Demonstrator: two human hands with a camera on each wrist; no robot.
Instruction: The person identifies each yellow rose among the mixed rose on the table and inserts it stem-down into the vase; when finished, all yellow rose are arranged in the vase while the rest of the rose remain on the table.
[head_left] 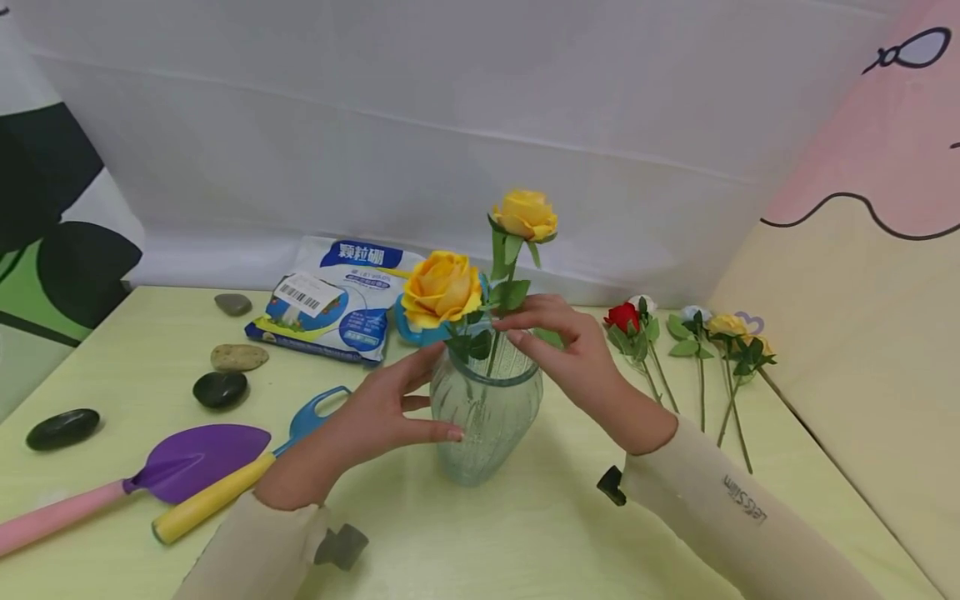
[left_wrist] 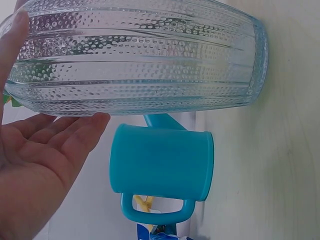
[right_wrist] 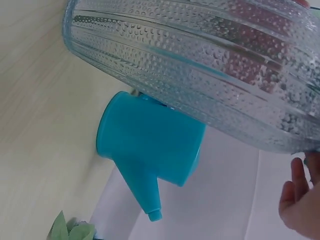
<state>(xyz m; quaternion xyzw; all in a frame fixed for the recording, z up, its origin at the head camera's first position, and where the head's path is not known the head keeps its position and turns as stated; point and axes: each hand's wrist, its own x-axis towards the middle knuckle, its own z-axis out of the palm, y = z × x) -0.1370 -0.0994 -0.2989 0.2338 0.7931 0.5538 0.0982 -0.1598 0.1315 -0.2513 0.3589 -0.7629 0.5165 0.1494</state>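
Observation:
A ribbed clear glass vase [head_left: 480, 437] stands on the table in the middle of the head view. My left hand [head_left: 378, 417] holds it from the left, thumb across the front and fingers along the far side. In the left wrist view those fingers [left_wrist: 82, 135] lie against the bumpy glass. Over the rim, my right hand [head_left: 581, 354] pinches the stem of the taller yellow rose [head_left: 525, 217] between thumb and fingertips. This stem runs down into the vase. A second yellow rose [head_left: 442, 290] leans left over the rim.
Behind the vase is a blue watering can [left_wrist: 160, 160], next to a printed white-and-blue bag [head_left: 330, 300]. A purple trowel [head_left: 202, 458], a yellow-handled blue tool [head_left: 217, 496] and several stones [head_left: 220, 389] lie left. On the right are a red rose [head_left: 624, 317] and other artificial flowers [head_left: 727, 325].

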